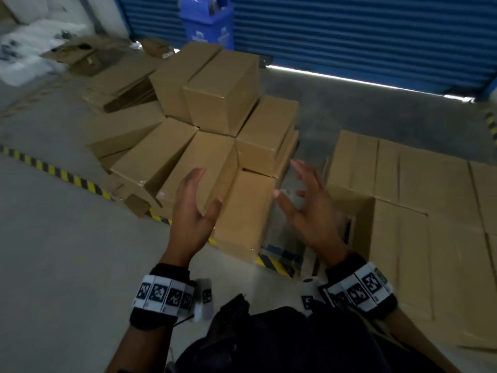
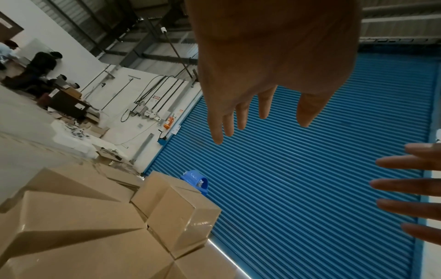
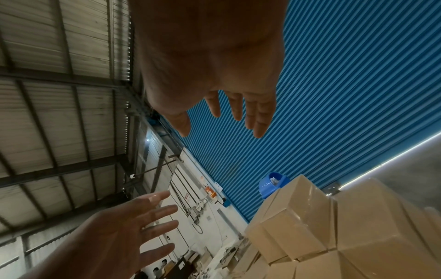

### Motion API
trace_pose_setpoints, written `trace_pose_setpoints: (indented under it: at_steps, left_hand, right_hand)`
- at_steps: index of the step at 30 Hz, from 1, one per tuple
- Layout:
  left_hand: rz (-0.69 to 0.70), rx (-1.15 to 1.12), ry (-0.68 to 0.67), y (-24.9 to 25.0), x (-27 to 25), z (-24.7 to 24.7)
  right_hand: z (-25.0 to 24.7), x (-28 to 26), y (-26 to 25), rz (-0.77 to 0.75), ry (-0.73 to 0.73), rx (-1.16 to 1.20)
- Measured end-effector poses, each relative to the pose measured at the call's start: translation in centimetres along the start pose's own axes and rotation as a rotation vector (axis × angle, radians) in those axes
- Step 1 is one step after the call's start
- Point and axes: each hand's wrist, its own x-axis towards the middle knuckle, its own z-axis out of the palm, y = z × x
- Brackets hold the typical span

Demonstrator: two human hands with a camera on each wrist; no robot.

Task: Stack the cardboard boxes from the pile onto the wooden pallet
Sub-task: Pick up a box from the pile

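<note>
A loose pile of brown cardboard boxes [image 1: 215, 125] lies on the floor ahead of me; the left wrist view shows the pile [image 2: 100, 222], and the right wrist view shows it [image 3: 334, 226] too. To the right, a layer of stacked boxes [image 1: 419, 189] hides any pallet beneath. My left hand [image 1: 195, 200] and right hand [image 1: 302, 196] hover above the nearest pile boxes, palms facing each other, fingers spread and straight, holding nothing. Seen from its wrist, my left hand [image 2: 260, 117] is empty, with my right hand's fingertips [image 2: 405, 190] entering beside it. My right hand [image 3: 226, 117] is also empty.
A blue roller shutter [image 1: 363, 36] closes off the back, with a blue bin [image 1: 207, 22] in front of it. Flattened cardboard [image 1: 121, 84] lies behind the pile. Yellow-black floor tape [image 1: 53, 172] runs across the grey floor. People sit at a desk [image 2: 62, 102] far left.
</note>
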Motion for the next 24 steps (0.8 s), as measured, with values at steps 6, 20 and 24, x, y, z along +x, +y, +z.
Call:
trace_pose_setpoints:
  at_steps: [6, 20, 24]
  left_hand:
    - [0.042, 0.053, -0.060, -3.2, 9.7, -2.1]
    - [-0.047, 0.062, -0.108, -9.4, 35.5, 8.2]
    - [-0.113, 0.053, -0.119, -9.6, 42.8, 12.0]
  right_hand:
    - [5.7, 7.6, 0.2, 0.015, -0.023, 0.002]
    - [8.2, 31.2, 14.7, 0.166, -0.035, 0.044]
    - [7.7, 38.6, 18.7, 0.221, -0.043, 0.046]
